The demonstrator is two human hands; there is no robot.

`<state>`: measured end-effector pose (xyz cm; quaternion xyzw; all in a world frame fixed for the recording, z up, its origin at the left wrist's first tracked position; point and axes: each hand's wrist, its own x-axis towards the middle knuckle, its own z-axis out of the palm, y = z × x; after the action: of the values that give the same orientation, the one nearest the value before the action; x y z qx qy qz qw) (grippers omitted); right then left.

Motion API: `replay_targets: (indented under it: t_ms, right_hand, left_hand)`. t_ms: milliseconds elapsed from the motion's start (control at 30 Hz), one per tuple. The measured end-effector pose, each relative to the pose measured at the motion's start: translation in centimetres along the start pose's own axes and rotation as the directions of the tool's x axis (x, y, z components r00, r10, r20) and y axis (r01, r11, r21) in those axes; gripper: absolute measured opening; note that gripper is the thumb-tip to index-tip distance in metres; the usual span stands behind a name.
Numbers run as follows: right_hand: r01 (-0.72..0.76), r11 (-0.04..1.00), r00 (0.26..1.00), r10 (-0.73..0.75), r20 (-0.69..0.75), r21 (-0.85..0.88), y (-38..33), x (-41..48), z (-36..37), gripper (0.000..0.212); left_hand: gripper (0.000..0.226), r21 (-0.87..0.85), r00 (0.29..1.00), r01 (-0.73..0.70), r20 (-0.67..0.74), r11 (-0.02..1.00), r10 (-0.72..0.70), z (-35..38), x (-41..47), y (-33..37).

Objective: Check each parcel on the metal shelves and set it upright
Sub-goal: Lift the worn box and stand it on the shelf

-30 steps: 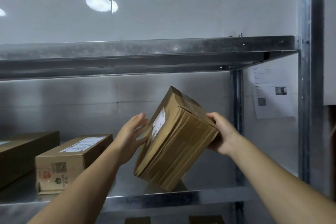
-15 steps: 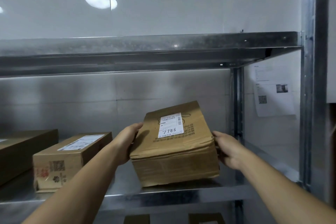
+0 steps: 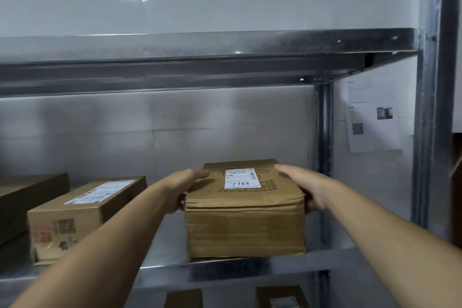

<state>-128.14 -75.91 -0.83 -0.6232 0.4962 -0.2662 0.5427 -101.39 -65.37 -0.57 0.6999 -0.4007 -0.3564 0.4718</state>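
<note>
We look through head-worn wide camera: facing forward, near metal shelf (image 3: 225,274), upper shelf (image 3: 200,45) slightly above us.

— What was the brown cardboard parcel (image 3: 245,227) at the centre of the frame like?
— Matt, rough card, creased and wrinkled across its front face, with a smooth white paper label (image 3: 242,178) on top.
— And the shelving?
— The grey metal shelf (image 3: 250,273) under it was dull and faintly mottled. The grey metal beam (image 3: 200,45) above was scuffed, with a soft sheen.
— The wall?
— The white wall tiles (image 3: 62,2) at upper left were glossy and mirrored a lamp. The white paper sheet (image 3: 370,132) at right was matt. The long brown cardboard box (image 3: 75,215) at lower left looked smoother.
</note>
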Motion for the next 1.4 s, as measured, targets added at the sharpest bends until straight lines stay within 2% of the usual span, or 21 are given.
replay_targets:
  t_ms: [133, 233, 400, 567, 700, 867, 1067, 1200, 1300, 1400]
  right_hand:
    - [-0.067, 0.989, 0.996, 0.075, 0.051, -0.132, -1.5, 0.4, -0.2, 0.046]
    - [-0.065, 0.973, 0.995, 0.079, 0.057, -0.219, -2.1, 0.9, -0.2, 0.04]
    - [-0.053, 0.943, 0.997, 0.067, 0.03, -0.327, -2.6, 1.7, 0.2, 0.029]
    - [-0.046, 0.942, 0.998, 0.057, 0.024, -0.334, -2.7, 2.7, 0.6, 0.032]
    - [-0.042, 0.953, 0.997, 0.059, 0.048, -0.299, -2.7, 2.7, 0.3, 0.034]
    - [0.01, 0.962, 0.999, 0.003, 0.045, -0.272, -2.7, 1.7, 0.1, 0.033]
    - [0.167, 0.967, 0.983, -0.18, -0.048, -0.193, -3.5, 1.6, 0.1, 0.065]
    - [0.234, 0.965, 0.971, -0.226, -0.082, 0.115, -4.7, 0.7, 0.0, 0.067]
    - [0.263, 0.923, 0.964, -0.237, -0.123, 0.281, -5.3, 0.2, -0.4, 0.077]
    - [0.235, 0.922, 0.971, -0.211, -0.11, 0.309, -5.9, -0.2, -0.7, 0.092]
  left_hand:
    - [0.061, 0.077, 0.998, 0.051, 0.03, 0.996, -0.053, 0.0, 0.7, 0.5]
    - [0.063, 0.129, 0.997, 0.074, 0.027, 0.989, -0.079, -0.1, 1.1, 0.6]
    - [0.037, 0.213, 0.996, 0.084, 0.01, 0.973, -0.088, 0.6, 1.1, 1.4]
    - [0.023, 0.24, 0.996, 0.085, -0.001, 0.967, -0.087, 1.5, 1.1, 1.8]
    - [0.027, 0.213, 0.996, 0.088, -0.004, 0.973, -0.089, 1.3, 0.9, 1.6]
    - [0.028, 0.152, 1.0, 0.014, -0.026, 0.988, -0.01, 0.9, 1.0, 1.3]
    - [0.042, -0.011, 0.98, -0.182, -0.085, 0.983, 0.181, -0.2, 0.9, 2.2]
    - [0.046, -0.11, 0.955, -0.277, -0.136, 0.954, 0.262, -0.8, -0.3, 3.2]
    - [0.056, -0.169, 0.95, -0.293, -0.159, 0.941, 0.268, -1.5, -1.4, 3.5]
    - [0.068, -0.201, 0.971, -0.234, -0.103, 0.951, 0.217, -2.1, -2.5, 3.8]
